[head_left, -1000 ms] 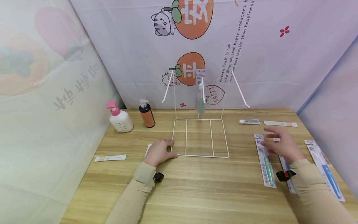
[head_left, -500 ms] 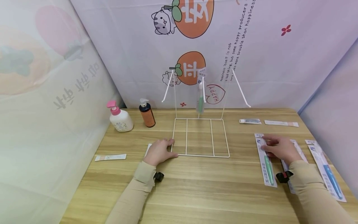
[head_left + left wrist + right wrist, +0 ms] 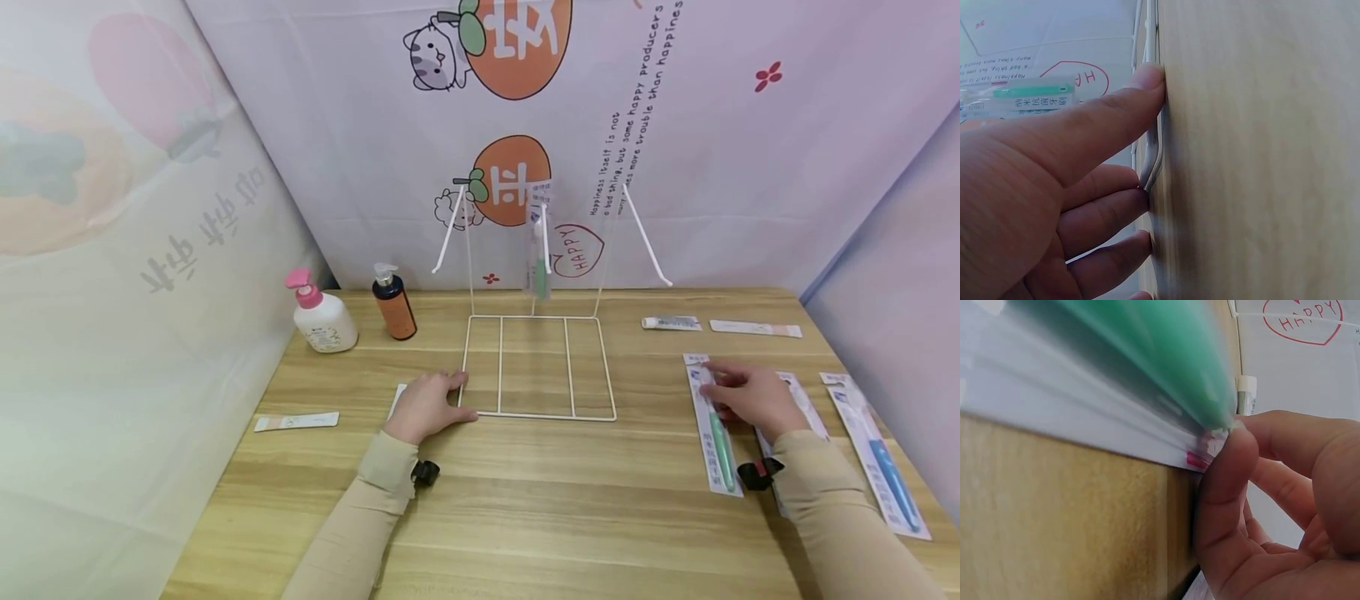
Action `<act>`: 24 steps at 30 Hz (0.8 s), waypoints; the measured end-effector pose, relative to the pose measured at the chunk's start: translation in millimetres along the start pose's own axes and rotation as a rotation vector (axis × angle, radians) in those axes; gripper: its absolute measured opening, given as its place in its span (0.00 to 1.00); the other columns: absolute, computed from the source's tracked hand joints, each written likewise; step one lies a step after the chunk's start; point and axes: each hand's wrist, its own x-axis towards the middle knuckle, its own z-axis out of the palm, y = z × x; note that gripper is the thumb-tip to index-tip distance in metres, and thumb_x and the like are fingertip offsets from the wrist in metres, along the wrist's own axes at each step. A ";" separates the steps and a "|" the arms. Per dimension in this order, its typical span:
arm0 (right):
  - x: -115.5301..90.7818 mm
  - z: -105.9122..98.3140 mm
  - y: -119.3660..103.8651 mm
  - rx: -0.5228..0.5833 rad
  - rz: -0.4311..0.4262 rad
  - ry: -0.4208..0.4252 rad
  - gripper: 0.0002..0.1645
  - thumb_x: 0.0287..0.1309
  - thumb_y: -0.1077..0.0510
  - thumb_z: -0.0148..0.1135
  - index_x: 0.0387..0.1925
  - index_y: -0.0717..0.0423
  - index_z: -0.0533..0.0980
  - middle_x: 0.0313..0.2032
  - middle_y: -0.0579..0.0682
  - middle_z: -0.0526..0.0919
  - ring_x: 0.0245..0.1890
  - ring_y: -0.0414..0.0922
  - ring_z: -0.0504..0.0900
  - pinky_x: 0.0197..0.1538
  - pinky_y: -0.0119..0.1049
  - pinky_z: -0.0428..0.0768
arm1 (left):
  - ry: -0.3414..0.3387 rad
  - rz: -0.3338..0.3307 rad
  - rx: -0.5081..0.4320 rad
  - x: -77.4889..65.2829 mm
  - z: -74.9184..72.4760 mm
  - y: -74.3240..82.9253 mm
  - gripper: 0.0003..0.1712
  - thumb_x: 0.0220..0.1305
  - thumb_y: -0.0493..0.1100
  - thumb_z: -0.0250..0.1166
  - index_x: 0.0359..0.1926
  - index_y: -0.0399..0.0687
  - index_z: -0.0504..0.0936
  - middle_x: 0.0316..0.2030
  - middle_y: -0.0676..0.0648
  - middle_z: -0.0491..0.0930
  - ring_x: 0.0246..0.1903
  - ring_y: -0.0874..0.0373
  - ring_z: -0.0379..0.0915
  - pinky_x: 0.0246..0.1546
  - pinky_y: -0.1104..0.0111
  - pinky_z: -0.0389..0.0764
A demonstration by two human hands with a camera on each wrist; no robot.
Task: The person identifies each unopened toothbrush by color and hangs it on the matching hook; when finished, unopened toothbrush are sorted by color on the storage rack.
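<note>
In the head view my right hand [image 3: 759, 402] pinches the right edge of a packaged toothbrush [image 3: 721, 450] with a green handle. The right wrist view shows thumb and index finger meeting at the package [image 3: 1116, 434], its green handle close to the camera. My left hand [image 3: 426, 406] holds the front left corner of a white wire rack [image 3: 555, 417]. In the left wrist view the thumb lies on the front wire [image 3: 1151, 134], the other fingers round the corner. Another green packaged toothbrush [image 3: 540, 275] hangs on the rack's middle hook.
Right of my right hand lie a partly covered package [image 3: 806, 404] and a blue packaged toothbrush [image 3: 888, 475]. Behind are a small tube [image 3: 671, 323] and a slim sachet [image 3: 756, 329]. Two pump bottles, white [image 3: 326, 323] and dark [image 3: 394, 307], stand back left; another sachet [image 3: 296, 422] lies at left.
My right hand has come down from above the packages and now pinches the green toothbrush's package, which has shifted slightly. The left hand stays on the rack corner.
</note>
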 end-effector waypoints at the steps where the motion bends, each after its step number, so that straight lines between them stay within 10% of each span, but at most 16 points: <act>1: 0.1 -0.3 -0.3 -0.003 -0.006 0.006 0.38 0.75 0.52 0.68 0.76 0.68 0.69 0.58 0.72 0.79 0.32 0.41 0.85 0.35 0.37 0.88 | 0.001 -0.001 0.000 0.0 -0.5 0.2 0.45 0.59 0.64 0.81 0.73 0.51 0.82 0.65 0.35 0.82 0.61 0.36 0.81 0.59 0.47 0.82; 10: -2.5 -4.1 -13.5 -0.093 -0.095 0.074 0.39 0.75 0.44 0.67 0.75 0.64 0.73 0.66 0.75 0.77 0.61 0.70 0.80 0.39 0.23 0.78 | -0.003 -0.012 -0.010 -0.7 -2.7 1.7 0.45 0.59 0.63 0.81 0.73 0.51 0.82 0.66 0.35 0.80 0.62 0.35 0.80 0.61 0.47 0.81; 17: -8.7 -2.1 -50.5 -0.004 -0.168 0.164 0.37 0.74 0.43 0.69 0.76 0.55 0.74 0.63 0.72 0.81 0.42 0.27 0.82 0.37 0.29 0.86 | 0.000 -0.005 -0.012 -1.3 -3.2 3.1 0.44 0.60 0.62 0.82 0.73 0.50 0.82 0.66 0.35 0.81 0.62 0.36 0.80 0.61 0.47 0.81; 24: -15.8 16.7 -111.9 0.061 -0.418 0.339 0.27 0.68 0.58 0.76 0.67 0.55 0.83 0.52 0.65 0.89 0.35 0.26 0.84 0.33 0.22 0.83 | 0.008 0.003 -0.004 -1.7 -2.3 3.1 0.45 0.59 0.63 0.82 0.72 0.49 0.82 0.64 0.35 0.82 0.59 0.36 0.82 0.58 0.47 0.83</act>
